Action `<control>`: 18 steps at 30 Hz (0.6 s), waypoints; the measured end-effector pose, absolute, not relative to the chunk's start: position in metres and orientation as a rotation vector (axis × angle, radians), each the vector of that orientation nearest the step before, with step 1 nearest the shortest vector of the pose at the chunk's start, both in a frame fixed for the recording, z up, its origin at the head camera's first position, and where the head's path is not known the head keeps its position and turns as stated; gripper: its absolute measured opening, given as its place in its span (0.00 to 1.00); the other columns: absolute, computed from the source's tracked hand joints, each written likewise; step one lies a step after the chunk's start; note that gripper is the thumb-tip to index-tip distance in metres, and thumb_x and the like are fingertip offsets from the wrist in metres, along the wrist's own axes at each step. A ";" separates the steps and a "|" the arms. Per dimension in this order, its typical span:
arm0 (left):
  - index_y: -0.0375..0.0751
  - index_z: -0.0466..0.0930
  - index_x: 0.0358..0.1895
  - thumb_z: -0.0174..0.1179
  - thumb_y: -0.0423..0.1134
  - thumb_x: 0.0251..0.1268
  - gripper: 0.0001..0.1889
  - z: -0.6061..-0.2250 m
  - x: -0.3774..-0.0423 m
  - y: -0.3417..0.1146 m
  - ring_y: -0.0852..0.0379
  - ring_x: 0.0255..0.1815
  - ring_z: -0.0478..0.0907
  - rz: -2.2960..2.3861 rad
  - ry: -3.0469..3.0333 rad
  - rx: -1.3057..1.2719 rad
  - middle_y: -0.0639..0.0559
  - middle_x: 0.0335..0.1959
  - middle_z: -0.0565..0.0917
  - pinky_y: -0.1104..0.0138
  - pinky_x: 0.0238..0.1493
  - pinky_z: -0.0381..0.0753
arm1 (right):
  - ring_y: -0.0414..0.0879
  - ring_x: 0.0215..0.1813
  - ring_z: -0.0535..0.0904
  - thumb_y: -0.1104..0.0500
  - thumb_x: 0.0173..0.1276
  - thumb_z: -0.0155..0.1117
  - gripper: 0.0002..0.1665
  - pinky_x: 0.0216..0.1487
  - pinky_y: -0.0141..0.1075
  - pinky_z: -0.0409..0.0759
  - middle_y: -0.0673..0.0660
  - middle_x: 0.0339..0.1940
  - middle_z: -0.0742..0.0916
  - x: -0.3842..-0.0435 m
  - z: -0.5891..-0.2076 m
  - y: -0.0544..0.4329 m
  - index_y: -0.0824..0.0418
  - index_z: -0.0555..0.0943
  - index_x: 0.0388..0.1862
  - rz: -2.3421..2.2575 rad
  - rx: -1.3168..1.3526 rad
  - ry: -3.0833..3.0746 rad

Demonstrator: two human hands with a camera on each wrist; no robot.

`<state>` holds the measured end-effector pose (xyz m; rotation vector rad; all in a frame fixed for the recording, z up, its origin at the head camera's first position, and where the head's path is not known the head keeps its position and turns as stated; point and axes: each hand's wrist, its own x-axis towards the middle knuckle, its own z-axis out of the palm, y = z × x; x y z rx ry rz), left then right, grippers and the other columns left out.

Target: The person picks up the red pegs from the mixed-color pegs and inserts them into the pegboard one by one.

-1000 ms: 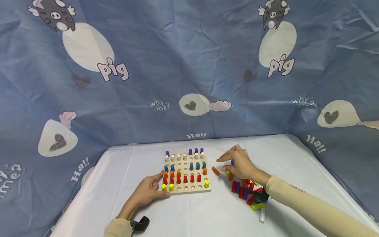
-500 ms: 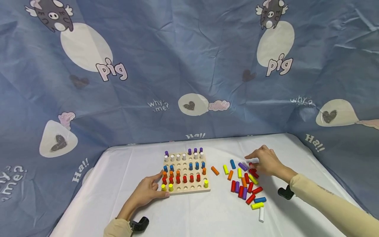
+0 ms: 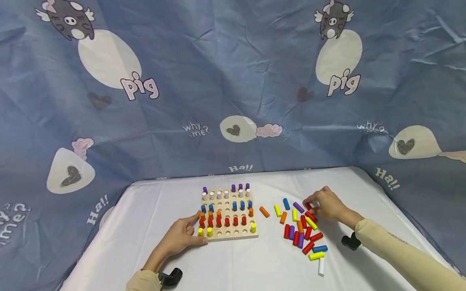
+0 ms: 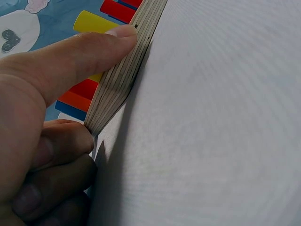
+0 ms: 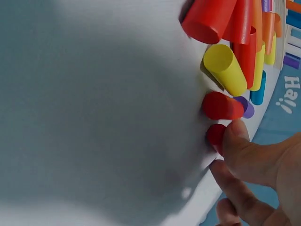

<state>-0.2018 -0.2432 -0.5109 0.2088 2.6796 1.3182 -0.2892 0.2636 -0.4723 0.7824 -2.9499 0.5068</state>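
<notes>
A wooden pegboard (image 3: 238, 233) with rows of upright coloured pegs lies on the table. My left hand (image 3: 182, 234) holds its near left corner. In the left wrist view the thumb presses the layered board edge (image 4: 120, 75), beside a yellow peg (image 4: 89, 22), and the other fingers curl at the side. To the right, my right hand (image 3: 329, 204) is down at the far end of the loose pegs. Its thumb and a finger pinch a red peg (image 5: 215, 137) lying on the cloth. Another red peg (image 5: 218, 106) lies right beside it.
Loose pegs lie scattered right of the board, among them a blue peg (image 3: 286, 204), an orange peg (image 3: 264, 211) and a white peg (image 3: 321, 266). White cloth (image 3: 225, 266) covers the table. A blue patterned curtain (image 3: 174, 101) hangs behind.
My right hand has moved right, away from the board side, over the loose pegs and then down to a red peg at their far end. My left hand keeps its place on the board.
</notes>
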 end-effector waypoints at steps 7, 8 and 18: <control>0.30 0.65 0.80 0.85 0.52 0.48 0.57 -0.512 -0.201 -0.244 0.62 0.16 0.51 1.321 2.673 0.209 0.60 0.13 0.58 0.71 0.21 0.57 | 0.54 0.46 0.74 0.63 0.53 0.86 0.15 0.48 0.48 0.71 0.51 0.38 0.92 -0.289 -0.471 0.261 0.56 0.89 0.39 0.535 0.678 -2.998; 0.30 0.65 0.80 0.85 0.52 0.48 0.57 -0.512 -0.201 -0.244 0.62 0.16 0.52 1.319 2.674 0.209 0.60 0.13 0.57 0.71 0.21 0.57 | 0.53 0.45 0.74 0.62 0.53 0.86 0.15 0.47 0.47 0.70 0.50 0.37 0.91 -0.290 -0.471 0.261 0.55 0.89 0.37 0.542 0.661 -2.996; 0.32 0.66 0.80 0.84 0.51 0.48 0.56 -0.508 -0.201 -0.243 0.64 0.15 0.53 1.298 2.681 0.205 0.62 0.12 0.58 0.71 0.21 0.58 | 0.48 0.38 0.73 0.62 0.58 0.82 0.10 0.42 0.42 0.66 0.47 0.30 0.90 -0.293 -0.469 0.262 0.53 0.87 0.31 0.545 0.665 -2.932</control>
